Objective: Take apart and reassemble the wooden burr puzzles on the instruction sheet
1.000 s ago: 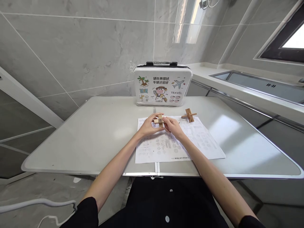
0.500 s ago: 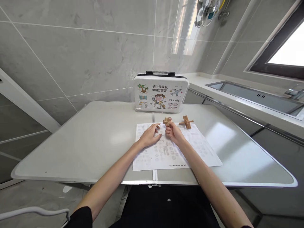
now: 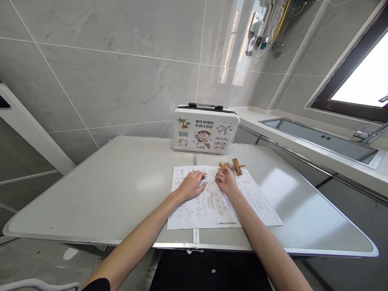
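My right hand (image 3: 226, 181) is closed on a small wooden burr puzzle (image 3: 224, 166), which shows above the fingertips over the far edge of a printed sheet (image 3: 209, 218). Just right of it, a second wooden puzzle (image 3: 238, 166) of crossed flat pieces and a thin stick rests near the sheet's far right part. From this angle I cannot tell whether the two puzzles touch. My left hand (image 3: 191, 186) lies on the left half of the sheet, fingers stretched out and holding nothing. Rows of small diagrams cover the paper.
A white cartoon-printed case (image 3: 206, 131) with a black handle stands at the back of the light folding table (image 3: 106, 194), near the tiled wall. To the right are a counter with a sink (image 3: 321, 137) and a window. The table's hinge seam runs under the sheet.
My right hand has carried the burr puzzle to the right, closer to the second puzzle. My left hand stays on the sheet. The camera has tilted up slightly.
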The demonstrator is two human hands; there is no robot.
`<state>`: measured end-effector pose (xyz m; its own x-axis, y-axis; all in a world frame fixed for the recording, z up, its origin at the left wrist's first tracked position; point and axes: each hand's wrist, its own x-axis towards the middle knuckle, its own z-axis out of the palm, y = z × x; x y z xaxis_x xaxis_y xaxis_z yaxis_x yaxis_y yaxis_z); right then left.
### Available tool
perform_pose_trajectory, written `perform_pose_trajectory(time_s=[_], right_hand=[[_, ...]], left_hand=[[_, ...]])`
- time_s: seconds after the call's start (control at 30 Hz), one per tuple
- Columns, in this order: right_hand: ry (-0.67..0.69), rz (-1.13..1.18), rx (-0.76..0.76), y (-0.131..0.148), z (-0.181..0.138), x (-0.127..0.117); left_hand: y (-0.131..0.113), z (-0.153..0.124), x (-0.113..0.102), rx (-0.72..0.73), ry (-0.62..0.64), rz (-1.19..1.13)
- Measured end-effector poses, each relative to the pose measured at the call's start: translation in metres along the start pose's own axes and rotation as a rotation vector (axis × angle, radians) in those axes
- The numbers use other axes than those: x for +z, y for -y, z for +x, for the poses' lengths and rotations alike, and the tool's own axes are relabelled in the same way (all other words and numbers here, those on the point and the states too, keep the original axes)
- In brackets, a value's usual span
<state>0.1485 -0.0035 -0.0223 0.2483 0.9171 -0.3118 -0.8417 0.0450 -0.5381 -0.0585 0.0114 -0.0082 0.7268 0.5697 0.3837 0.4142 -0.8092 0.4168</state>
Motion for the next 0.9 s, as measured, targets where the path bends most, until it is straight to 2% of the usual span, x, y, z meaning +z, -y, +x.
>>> perform_pose_trajectory(time_s=[0.23,0.4,0.57,0.77,0.9], right_hand=[[0.001,0.048,-0.041,0.006,0.000,0.001],[0.103,-0.102,-0.025,-0.005,-0.003,0.006],[0.197,-0.404,-0.077,-0.022,-0.015,0.018],[0.256,-0.920,-0.340,-0.033,-0.024,0.021],[0.265,-1.159,-0.531,-0.036,-0.024,0.019]], left_hand=[[-0.003,0.001,0.000,0.001,0.003,0.025],[-0.003,0.001,-0.001,0.021,-0.005,0.026],[-0.002,-0.001,-0.002,0.041,-0.011,0.042],[-0.003,-0.002,-0.004,0.042,-0.013,0.053],[-0.001,-0.002,-0.004,0.022,-0.008,0.045]])
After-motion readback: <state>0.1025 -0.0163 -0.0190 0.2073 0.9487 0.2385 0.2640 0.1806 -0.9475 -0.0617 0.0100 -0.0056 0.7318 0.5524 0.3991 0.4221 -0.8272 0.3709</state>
